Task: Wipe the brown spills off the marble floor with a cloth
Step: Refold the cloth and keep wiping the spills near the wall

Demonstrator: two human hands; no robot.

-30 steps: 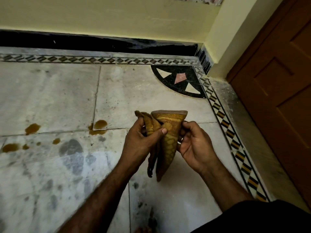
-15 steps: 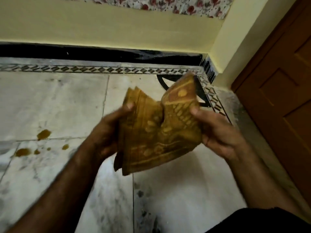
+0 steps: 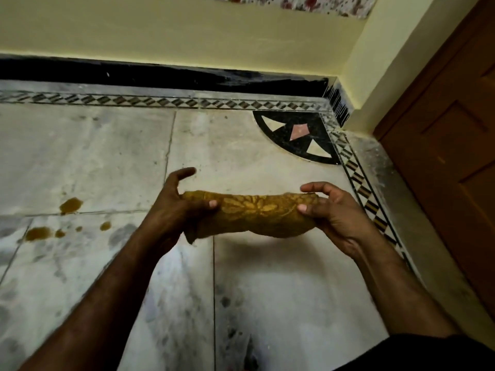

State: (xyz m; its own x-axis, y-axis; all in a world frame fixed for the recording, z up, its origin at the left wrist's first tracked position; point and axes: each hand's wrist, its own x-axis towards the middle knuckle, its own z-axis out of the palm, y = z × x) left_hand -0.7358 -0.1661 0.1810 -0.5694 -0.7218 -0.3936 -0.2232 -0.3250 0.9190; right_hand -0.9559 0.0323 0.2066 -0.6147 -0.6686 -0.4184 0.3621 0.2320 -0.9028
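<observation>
Cloth (image 3: 254,214) stretched between left hand (image 3: 176,207), right hand (image 3: 334,212)

Both forearms are seen bare, with no sleeves worn. The left hand (image 3: 171,207) and right hand (image 3: 337,212) are left uncovered. A patch of black clothing (image 3: 428,354) is glimpsed bottom right.

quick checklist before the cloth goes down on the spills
1. Cloth held at both ends: ok, left hand and right hand grip it.
2. Cloth bunched into a wad: ok, rolled, held above the floor.
3. Spills in view: ok, several brown drops at left.
4. Path to spills clear: ok, nothing between.
5. Cloth over spills: not ok, it hangs to their right.
6. Cloth damp or dry: cannot tell.
</observation>
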